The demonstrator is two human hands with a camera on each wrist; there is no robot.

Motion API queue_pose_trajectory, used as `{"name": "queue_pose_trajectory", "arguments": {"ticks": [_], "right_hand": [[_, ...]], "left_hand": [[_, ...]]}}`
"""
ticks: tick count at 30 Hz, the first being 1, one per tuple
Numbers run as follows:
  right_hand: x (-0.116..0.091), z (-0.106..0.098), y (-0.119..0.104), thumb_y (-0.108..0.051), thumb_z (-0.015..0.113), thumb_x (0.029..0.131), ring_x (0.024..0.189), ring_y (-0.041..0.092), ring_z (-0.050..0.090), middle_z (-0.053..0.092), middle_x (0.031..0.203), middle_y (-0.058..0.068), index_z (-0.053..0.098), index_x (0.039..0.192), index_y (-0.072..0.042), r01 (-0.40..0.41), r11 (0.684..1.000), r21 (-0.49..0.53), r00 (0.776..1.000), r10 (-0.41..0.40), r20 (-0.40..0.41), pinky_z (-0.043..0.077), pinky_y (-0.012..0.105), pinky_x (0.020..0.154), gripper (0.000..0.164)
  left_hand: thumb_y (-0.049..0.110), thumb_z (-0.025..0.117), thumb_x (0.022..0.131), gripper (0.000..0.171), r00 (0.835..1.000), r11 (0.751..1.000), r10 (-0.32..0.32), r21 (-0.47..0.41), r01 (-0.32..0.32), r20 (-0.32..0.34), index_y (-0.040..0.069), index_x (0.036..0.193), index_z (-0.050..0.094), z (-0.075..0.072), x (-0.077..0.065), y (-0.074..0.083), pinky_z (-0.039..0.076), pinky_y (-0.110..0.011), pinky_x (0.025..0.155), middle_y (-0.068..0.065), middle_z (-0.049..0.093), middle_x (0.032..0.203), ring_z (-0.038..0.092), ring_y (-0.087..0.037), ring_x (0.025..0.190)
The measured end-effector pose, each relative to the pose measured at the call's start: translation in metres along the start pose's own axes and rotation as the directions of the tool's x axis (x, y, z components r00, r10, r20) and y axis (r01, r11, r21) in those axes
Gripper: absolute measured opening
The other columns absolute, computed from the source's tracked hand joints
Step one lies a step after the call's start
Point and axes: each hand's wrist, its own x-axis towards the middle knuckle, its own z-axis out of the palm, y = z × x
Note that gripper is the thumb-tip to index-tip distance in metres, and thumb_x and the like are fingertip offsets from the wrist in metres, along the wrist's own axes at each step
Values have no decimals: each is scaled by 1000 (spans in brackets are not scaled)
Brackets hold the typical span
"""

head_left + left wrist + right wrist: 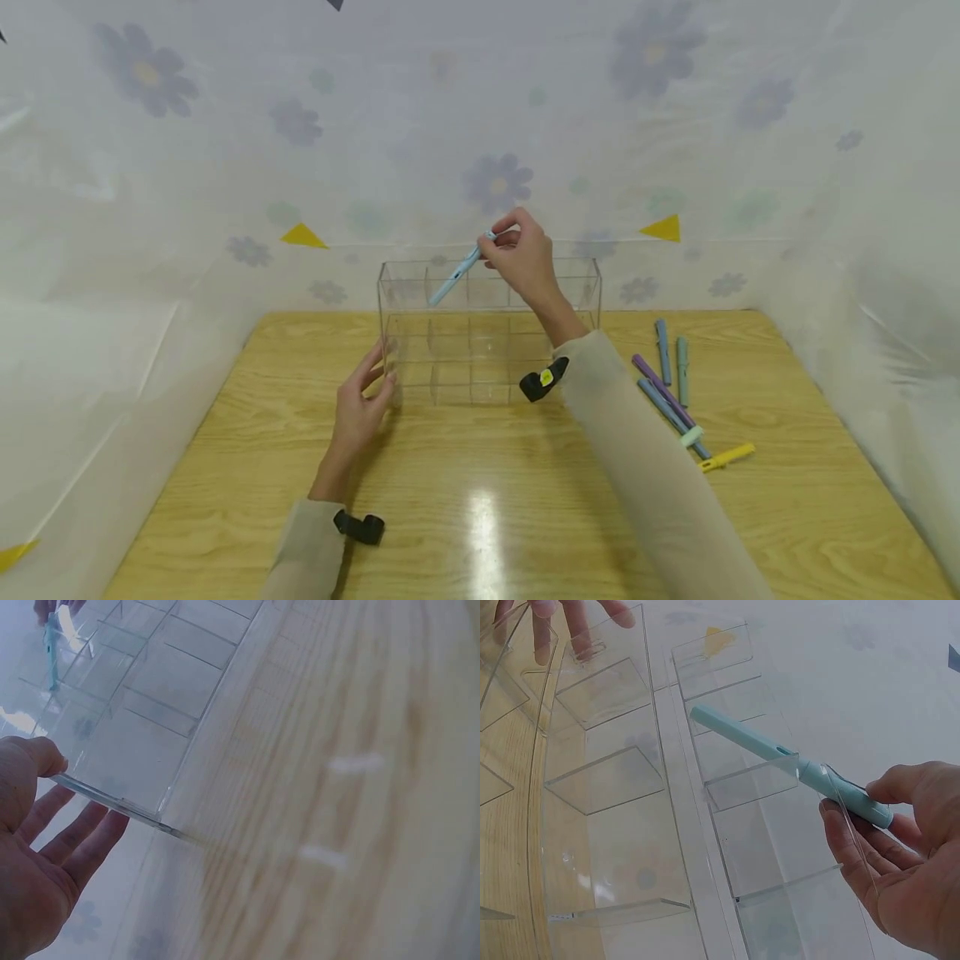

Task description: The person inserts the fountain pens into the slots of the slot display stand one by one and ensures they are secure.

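A light blue pen (452, 281) slants over the upper row of a clear acrylic organizer (450, 348), its far end pointing down and left. My right hand (523, 260) pinches the pen at its clip end between thumb and fingers. Behind the clear dividers, the same pen (750, 741) shows in full in the right wrist view. My left hand (362, 412) grips the organizer's left side wall. Its thumb lies on one face of the wall and the fingers are on the other, as the left wrist view shows. The organizer stands upright on the table, with several compartments.
To the right on the wooden table (810, 517) lie several pens: a blue one (663, 352), a grey-green one (682, 372), a purple one (660, 387) and a yellow one (729, 457). A flower-patterned sheet (420, 125) hangs behind.
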Motion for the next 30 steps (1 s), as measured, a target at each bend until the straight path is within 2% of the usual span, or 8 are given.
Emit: {"name": "queue_pose_trajectory", "arguments": {"ticks": [6,8,13,15,18,21,25,30], "right_hand": [[0,-3,-1,-9,68,98,88,34,74,74,101,21,53,117,4,-14,1000,28,1000,13,14,62,35,77,28],[-1,-6,0,-10,69,97,92,35,73,72,104,21,50,122,3,-18,999,48,1000,18,14,62,36,78,34],[-7,-15,2,-10,71,96,93,30,71,68,108,22,51,124,0,14,997,81,999,-10,-44,62,37,78,36],[-11,-20,-1,-7,70,97,94,34,70,67,108,24,52,124,2,47,994,96,996,-40,-76,62,40,79,33],[-20,-28,-12,0,66,97,97,41,68,65,109,29,53,122,7,108,988,115,990,-96,-104,61,47,82,28],[-30,-38,-26,4,64,97,96,39,68,64,109,31,55,118,9,150,982,118,984,-136,-119,60,50,83,24],[-40,-54,-29,2,65,97,91,22,69,65,108,25,57,116,3,169,977,133,979,-151,-138,61,40,82,21],[-51,-74,-16,-4,68,98,92,20,70,66,109,22,59,118,-1,197,967,158,974,-175,-144,61,33,80,23]], "left_hand": [[-13,58,98,53,999,999,50,22,-49,-9,-9,149,45,2,2,-1,61,-37,78,-29,49,148,55,-56,121],[-14,58,97,53,998,998,56,16,-55,-13,-10,149,45,3,3,-2,61,-34,78,-30,50,147,56,-58,120],[-15,58,96,54,998,998,59,34,-58,-18,-10,148,46,5,3,-3,59,-37,86,-29,51,147,56,-55,122],[-15,59,96,54,998,997,61,48,-60,-16,-9,148,46,7,3,-3,57,-37,91,-28,50,148,55,-53,124],[-14,58,97,54,998,996,66,60,-64,-16,-9,149,46,9,4,-2,54,-44,96,-28,51,148,55,-50,127],[-15,58,96,54,997,995,78,65,-77,-20,-10,148,46,10,5,-2,50,-52,100,-29,51,147,54,-46,129],[-16,58,96,54,996,994,92,63,-91,-19,-11,148,46,12,7,-2,49,-58,100,-30,51,146,54,-46,129],[-17,58,95,54,996,995,86,49,-85,-23,-11,148,46,13,6,-2,48,-60,100,-30,51,146,55,-49,128]]}}
